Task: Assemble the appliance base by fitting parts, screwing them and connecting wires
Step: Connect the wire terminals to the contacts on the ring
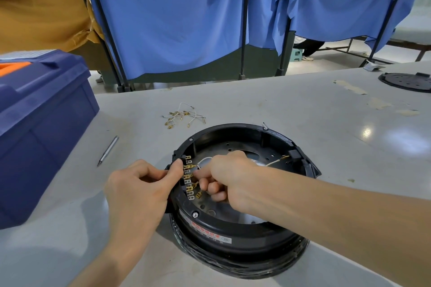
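On the grey worktop [291, 112], near its front edge, sits the appliance base [256, 240], a round black housing open at the top. Inside it lie a dark metal floor plate with small holes [231, 145], a terminal strip [188, 179] of brass tabs standing against the left inner wall, and a white wire [205, 159] looping up from the strip. A second thin wire [275, 162] runs to a black block on the right inner wall.

The left hand [140, 191] grips the base at its left rim, thumb pressed on the edge just beside the terminal strip, the other fingers curled round the outside. The right hand [231, 177] reaches into the housing with curled fingers and pinches the end of the white wire at the brass tabs; the exact tab is hidden by the fingers.

A blue toolbox [42, 128] stands at the left with its lid closed, so its contents cannot be seen; an orange part [11, 68] shows on top. Between toolbox and base lies a slim metal bit [108, 150]. Beyond the base lies a small heap of loose wires [184, 116] with brass connectors. A black round plate [405, 82] rests at the far right.

A red-and-white label [211, 232] is stuck on the base's front wall; its print is too small to read.
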Demonstrator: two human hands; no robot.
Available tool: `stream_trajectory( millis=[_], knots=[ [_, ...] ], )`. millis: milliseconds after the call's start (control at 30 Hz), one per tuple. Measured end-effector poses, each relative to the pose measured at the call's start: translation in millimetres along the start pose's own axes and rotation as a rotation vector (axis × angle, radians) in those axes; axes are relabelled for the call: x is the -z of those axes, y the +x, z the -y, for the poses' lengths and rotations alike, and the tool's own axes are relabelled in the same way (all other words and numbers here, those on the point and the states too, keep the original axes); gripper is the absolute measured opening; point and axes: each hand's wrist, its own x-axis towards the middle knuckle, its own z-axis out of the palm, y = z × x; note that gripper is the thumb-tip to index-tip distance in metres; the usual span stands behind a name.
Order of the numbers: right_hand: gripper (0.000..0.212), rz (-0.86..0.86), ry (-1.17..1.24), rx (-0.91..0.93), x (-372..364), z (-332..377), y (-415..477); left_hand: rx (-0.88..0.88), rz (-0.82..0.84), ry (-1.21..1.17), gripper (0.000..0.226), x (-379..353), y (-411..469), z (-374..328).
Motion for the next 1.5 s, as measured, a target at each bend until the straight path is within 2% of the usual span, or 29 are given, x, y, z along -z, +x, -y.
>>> stream_trajectory(
  millis=[167, 400, 600, 867, 1033, 1200, 1333, 1500],
  knots=[
    [0.006, 0.018, -0.022, -0.004, 1, 2, -1, -0.012, -0.001, -0.012, 0.036, 0, 0, 2],
    [0.022, 0.066, -0.040, -0.026, -1, 5, 1, -0.012, -0.010, -0.030, 0.036, -2, 0, 5],
    [0.021, 0.183, -0.045, -0.081, 6, 6, -2, -0.035, -0.004, -0.008, 0.036, -1, 1, 5],
    [0.014, -0.007, 0.056, -0.006, 5, 0, 2, 0.005, 0.000, 0.009, 0.036, 0, 0, 3],
    [0.017, 0.011, -0.007, 0.015, 6, 2, 2, 0.009, 0.033, 0.049, 0.038, 4, -1, -1],
    [0.007, 0.020, -0.032, 0.013, 3, 4, 3, 0.011, 0.040, 0.090, 0.040, 5, -3, -3],
    [0.009, -0.010, -0.032, 0.011, 0, 4, 4, 0.007, 0.025, 0.098, 0.037, 2, -5, -4],
    [0.018, -0.033, -0.033, 0.008, -6, 1, 7, 0.005, 0.028, 0.119, 0.045, 1, -5, -2]
  ],
)
